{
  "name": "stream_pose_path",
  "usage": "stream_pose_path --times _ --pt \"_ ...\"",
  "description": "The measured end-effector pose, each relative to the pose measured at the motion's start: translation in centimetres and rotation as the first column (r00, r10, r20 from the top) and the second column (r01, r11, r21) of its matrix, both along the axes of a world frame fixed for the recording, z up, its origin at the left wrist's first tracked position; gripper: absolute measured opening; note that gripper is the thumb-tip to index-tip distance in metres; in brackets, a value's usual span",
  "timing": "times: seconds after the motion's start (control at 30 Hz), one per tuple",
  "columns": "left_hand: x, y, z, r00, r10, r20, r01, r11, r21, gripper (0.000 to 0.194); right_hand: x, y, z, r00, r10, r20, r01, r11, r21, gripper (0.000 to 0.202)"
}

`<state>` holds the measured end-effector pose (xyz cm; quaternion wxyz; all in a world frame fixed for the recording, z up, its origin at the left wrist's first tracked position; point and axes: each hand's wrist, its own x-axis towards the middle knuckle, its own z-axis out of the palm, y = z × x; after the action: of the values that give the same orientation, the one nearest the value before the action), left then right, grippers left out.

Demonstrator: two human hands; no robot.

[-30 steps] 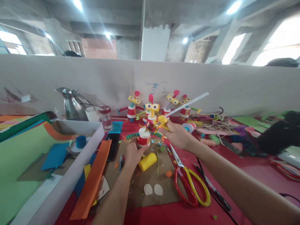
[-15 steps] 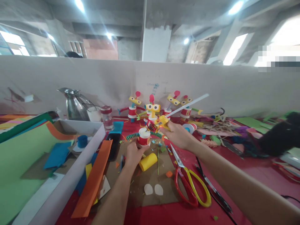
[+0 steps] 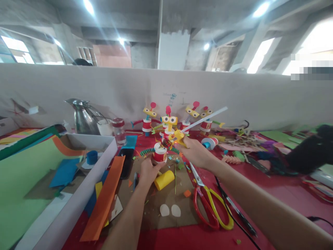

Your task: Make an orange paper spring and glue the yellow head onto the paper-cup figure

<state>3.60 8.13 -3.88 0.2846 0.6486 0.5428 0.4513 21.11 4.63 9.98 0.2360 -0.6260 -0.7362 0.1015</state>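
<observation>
My left hand is closed round the lower left side of a red and white paper cup, which has green pleated paper arms at its sides. In my right hand is a yellow hot glue gun with a long clear glue stick out of its back. Its nozzle points down at the cup's white top; the exact tip is hard to make out. Just below the cup lies a yellow paper tube. Two white paper ovals rest on the brown cardboard.
Red and yellow scissors and a dark pen-like cutter lie at right, near a black cable. Several finished paper robots stand behind. At left are a white box, an orange strip, a phone and a glass jar.
My right hand and the glue gun have shifted slightly left and down towards the cup's top. My left hand holds the cup in the same place.
</observation>
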Motion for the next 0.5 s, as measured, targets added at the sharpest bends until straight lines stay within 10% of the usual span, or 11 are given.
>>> stream_pose_path --times 0.27,0.5 --pt "0.0 -0.3 0.6 1.0 0.015 -0.019 -0.015 1.0 0.003 0.033 6.2 -2.7 0.1 0.904 -0.168 -0.393 0.095 0.975 -0.199 0.022" --pt "0.0 -0.4 0.7 0.997 0.018 -0.072 -0.018 1.0 -0.004 0.039 16.4 -5.1 -6.0 0.807 -0.492 -0.326 0.434 0.869 -0.238 0.013"
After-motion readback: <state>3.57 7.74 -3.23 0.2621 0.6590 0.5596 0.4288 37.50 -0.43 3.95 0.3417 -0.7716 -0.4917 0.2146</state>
